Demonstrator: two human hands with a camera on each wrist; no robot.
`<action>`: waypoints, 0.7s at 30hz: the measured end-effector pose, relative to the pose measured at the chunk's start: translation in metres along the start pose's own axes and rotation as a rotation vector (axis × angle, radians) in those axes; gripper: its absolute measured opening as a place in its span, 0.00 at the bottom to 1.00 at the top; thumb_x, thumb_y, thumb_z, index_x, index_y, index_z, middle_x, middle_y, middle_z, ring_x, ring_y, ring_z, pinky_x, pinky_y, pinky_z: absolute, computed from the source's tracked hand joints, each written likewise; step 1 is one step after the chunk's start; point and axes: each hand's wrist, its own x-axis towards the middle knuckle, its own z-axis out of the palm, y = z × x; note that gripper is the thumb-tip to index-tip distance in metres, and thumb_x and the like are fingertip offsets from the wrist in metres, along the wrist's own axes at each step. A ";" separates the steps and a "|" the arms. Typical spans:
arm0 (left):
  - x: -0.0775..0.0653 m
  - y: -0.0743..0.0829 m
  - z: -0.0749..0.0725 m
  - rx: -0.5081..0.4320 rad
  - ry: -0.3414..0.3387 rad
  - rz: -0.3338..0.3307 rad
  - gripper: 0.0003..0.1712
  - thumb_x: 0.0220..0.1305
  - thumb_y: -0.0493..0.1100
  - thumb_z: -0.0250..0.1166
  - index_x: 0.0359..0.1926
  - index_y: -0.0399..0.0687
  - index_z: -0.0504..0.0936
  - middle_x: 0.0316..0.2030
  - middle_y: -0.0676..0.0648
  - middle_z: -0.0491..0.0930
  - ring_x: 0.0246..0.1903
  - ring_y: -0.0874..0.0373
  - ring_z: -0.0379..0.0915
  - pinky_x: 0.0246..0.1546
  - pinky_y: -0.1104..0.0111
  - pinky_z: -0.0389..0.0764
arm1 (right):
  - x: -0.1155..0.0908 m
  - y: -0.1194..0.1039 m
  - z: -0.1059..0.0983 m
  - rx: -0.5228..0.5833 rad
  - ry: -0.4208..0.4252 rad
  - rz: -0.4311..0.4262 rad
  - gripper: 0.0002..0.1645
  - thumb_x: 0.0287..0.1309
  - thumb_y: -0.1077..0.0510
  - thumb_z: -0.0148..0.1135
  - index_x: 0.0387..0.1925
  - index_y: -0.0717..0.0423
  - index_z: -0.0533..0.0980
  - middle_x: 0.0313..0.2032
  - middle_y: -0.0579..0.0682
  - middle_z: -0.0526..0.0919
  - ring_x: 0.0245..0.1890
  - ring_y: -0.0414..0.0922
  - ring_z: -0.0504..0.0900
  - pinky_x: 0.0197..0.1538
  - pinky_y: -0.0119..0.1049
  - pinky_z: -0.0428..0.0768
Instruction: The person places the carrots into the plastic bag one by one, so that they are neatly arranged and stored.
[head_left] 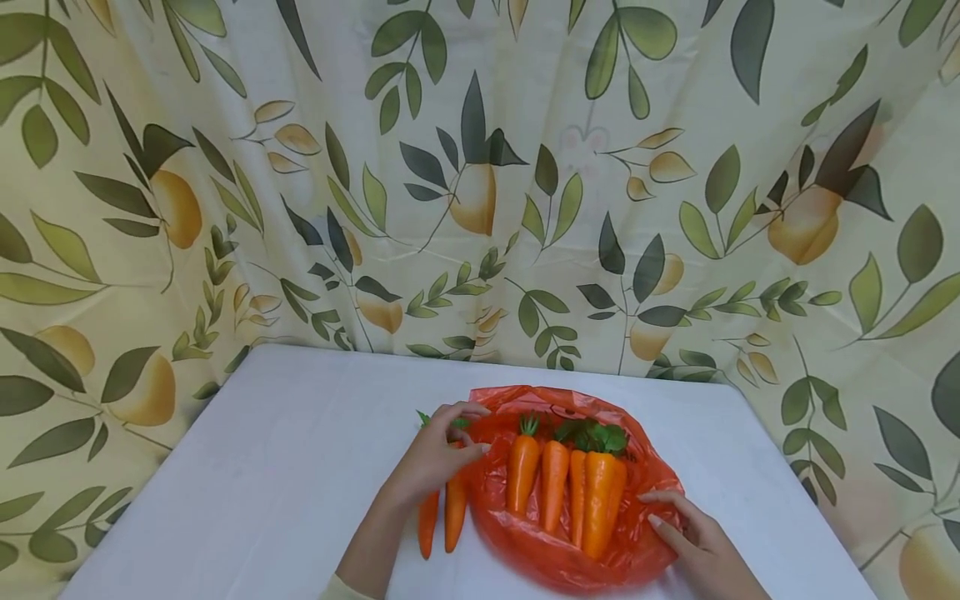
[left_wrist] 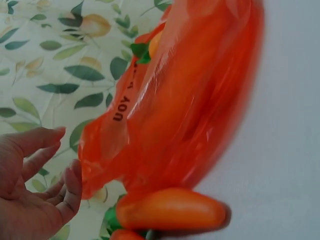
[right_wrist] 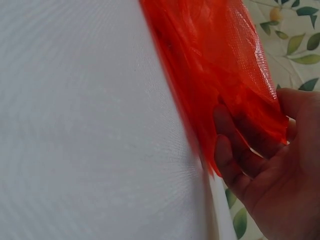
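Note:
A red plastic bag (head_left: 536, 567) lies spread on the table with its mouth facing up. Several orange carrots (head_left: 553, 483) with green tops lie side by side in it. Over the bag's left rim is my left hand (head_left: 431, 454), its fingers loosely bent and apart; in the left wrist view their tips are right at the bag's edge (left_wrist: 100, 160). Two more carrots (head_left: 454, 512) lie outside the bag, partly under that hand. My right hand (head_left: 697, 533) holds the bag's right rim, with the thin plastic (right_wrist: 215, 65) between thumb and fingers in the right wrist view.
A white cloth (head_left: 285, 475) covers the table, stretching left and right of the bag. Behind and beside the table hangs a curtain (head_left: 480, 208) printed with leaves and fruit. The table's far edge runs a little beyond the bag.

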 end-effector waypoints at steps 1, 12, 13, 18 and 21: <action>0.000 -0.002 -0.004 0.001 0.006 -0.004 0.22 0.66 0.39 0.71 0.60 0.58 0.81 0.58 0.43 0.71 0.42 0.49 0.74 0.37 0.61 0.83 | 0.000 0.000 0.000 0.003 0.001 0.003 0.21 0.74 0.54 0.61 0.63 0.59 0.75 0.63 0.59 0.76 0.56 0.52 0.76 0.52 0.39 0.84; -0.003 -0.025 -0.047 -0.046 0.075 -0.032 0.22 0.68 0.45 0.71 0.62 0.56 0.80 0.60 0.43 0.73 0.47 0.50 0.77 0.48 0.53 0.82 | 0.000 -0.005 -0.001 0.019 -0.011 0.003 0.21 0.74 0.57 0.61 0.63 0.61 0.75 0.62 0.60 0.76 0.51 0.49 0.79 0.50 0.38 0.84; -0.003 -0.027 -0.049 -0.047 0.082 -0.042 0.22 0.68 0.45 0.71 0.61 0.57 0.81 0.60 0.43 0.74 0.47 0.50 0.77 0.47 0.53 0.82 | 0.000 -0.005 -0.001 0.012 -0.014 -0.002 0.21 0.74 0.57 0.60 0.63 0.61 0.74 0.62 0.61 0.76 0.50 0.49 0.79 0.50 0.39 0.84; -0.003 -0.038 -0.060 -0.040 0.076 -0.084 0.23 0.67 0.43 0.72 0.62 0.55 0.80 0.60 0.44 0.75 0.45 0.51 0.78 0.42 0.52 0.81 | 0.001 -0.004 -0.001 -0.008 -0.010 0.005 0.21 0.75 0.57 0.60 0.63 0.61 0.74 0.62 0.61 0.76 0.51 0.50 0.78 0.50 0.40 0.84; -0.003 -0.045 -0.066 -0.026 0.044 -0.087 0.24 0.67 0.42 0.72 0.63 0.52 0.80 0.59 0.45 0.76 0.43 0.50 0.78 0.40 0.53 0.81 | 0.002 -0.002 -0.002 -0.007 -0.013 0.006 0.21 0.75 0.57 0.60 0.63 0.62 0.74 0.62 0.61 0.76 0.51 0.50 0.78 0.49 0.39 0.85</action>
